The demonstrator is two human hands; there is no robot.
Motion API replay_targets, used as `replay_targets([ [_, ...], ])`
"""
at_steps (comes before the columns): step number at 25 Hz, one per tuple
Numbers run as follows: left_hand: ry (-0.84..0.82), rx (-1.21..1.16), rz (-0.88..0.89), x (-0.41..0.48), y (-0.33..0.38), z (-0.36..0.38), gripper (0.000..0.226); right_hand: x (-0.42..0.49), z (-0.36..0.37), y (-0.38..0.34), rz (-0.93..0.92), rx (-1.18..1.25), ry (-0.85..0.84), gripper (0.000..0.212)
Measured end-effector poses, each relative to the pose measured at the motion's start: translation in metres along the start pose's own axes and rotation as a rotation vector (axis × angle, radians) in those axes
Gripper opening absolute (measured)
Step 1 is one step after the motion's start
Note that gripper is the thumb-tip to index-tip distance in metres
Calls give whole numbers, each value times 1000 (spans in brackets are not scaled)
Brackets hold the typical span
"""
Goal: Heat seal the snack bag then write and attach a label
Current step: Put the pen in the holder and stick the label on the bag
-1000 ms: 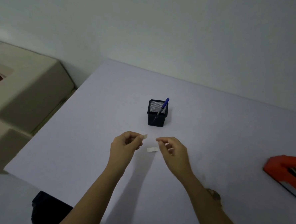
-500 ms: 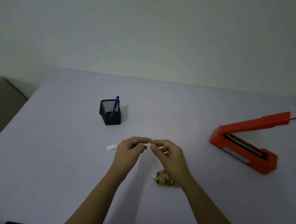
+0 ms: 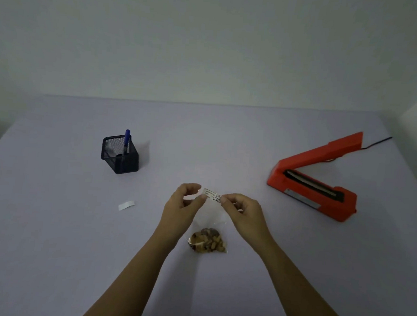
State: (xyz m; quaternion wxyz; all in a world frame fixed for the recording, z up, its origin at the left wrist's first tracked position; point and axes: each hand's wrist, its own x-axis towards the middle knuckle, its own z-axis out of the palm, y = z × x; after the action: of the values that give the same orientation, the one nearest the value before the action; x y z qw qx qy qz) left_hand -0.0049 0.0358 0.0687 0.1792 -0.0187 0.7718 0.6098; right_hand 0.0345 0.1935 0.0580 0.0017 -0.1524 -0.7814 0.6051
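Had clear plastic snack bag of nuts (image 3: 207, 240) flat on the bench (image 3: 51, 233), near centre. Pinched small white handwritten label (image 3: 212, 196) by its ends, left hand (image 3: 183, 206) and right hand (image 3: 243, 212), over bag's far end. Risked creasing if lowered slack.

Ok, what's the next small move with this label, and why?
Probably lower the label onto the clear top of the snack bag and press it flat: the left hand and right hand pinch it, already written, just over the bag.

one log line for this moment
attaching label | left hand: pinches label | right hand: pinches label | snack bag: on table | sealer: open
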Motion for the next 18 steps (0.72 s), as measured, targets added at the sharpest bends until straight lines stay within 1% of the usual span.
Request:
replay_targets([
  [3, -57, 12, -15, 13, -6, 2, 14, 10, -5, 10, 38, -51, -47, 9],
  [6, -59, 39, -34, 31, -11, 2, 8, 28, -2, 16, 57, -103, -91, 11],
  [8, -62, 58, -78, 45, -18, 2, 8, 40, 3, 21, 65, -131, -89, 12],
  [10, -68, 82, -135, 57, -30, 2, 8, 51, 11, 33, 76, -210, -88, 13],
  [14, -54, 204, -227, 66, -64, 8, 5, 52, 28, 63, 170, -364, -59, 13],
  [18, -9, 354, -216, 67, -84, 15, 4, 48, 37, 83, 232, -391, -20, 11],
])
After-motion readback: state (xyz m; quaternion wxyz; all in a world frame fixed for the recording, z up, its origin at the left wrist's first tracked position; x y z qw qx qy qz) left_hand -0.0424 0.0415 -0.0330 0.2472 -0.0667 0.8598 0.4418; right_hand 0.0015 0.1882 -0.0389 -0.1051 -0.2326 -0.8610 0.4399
